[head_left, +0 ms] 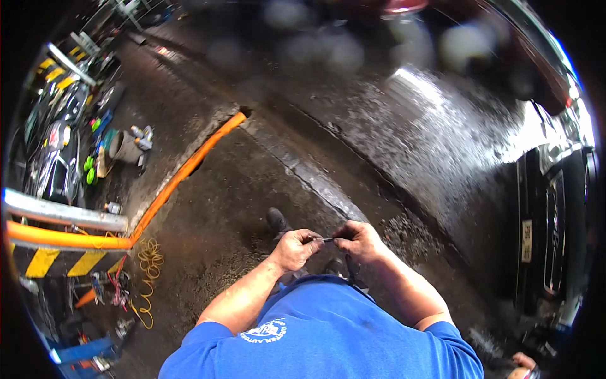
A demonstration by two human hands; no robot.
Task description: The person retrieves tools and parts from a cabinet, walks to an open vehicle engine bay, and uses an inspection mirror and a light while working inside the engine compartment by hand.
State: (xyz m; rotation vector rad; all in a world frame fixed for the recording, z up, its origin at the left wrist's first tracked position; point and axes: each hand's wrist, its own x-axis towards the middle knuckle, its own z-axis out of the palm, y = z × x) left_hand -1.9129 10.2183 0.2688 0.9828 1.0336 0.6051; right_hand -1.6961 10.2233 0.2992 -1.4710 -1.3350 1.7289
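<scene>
A dark, stained concrete floor [240, 208] of a garage fills the view, wet and shiny toward the upper right, with an orange curb [183, 174] running along a pit edge on the left.

Both hands meet in front of the blue shirt [322, 335], just above the shoes. The left hand [295, 248] is curled, its fingertips pinching one end of a small thin metal part [327, 239]; the right hand [360, 241] is curled too, pinching the other end. The part spans the short gap between the two hands and is too small to tell what it is.

To work such a small piece well, it seems best to keep both pinches close to its ends, hold the wrists near the body for steadiness, and turn or pull gently so it does not slip to the floor.

At the left, a yellow-and-black striped panel [60, 262] sits under the orange rail. A coiled yellow cord [148, 262] lies beside it. Higher up are green round items and a grey bucket [123, 146]. At the right, a dark car [552, 234] carries a pale upright rectangular plate [526, 241].
</scene>
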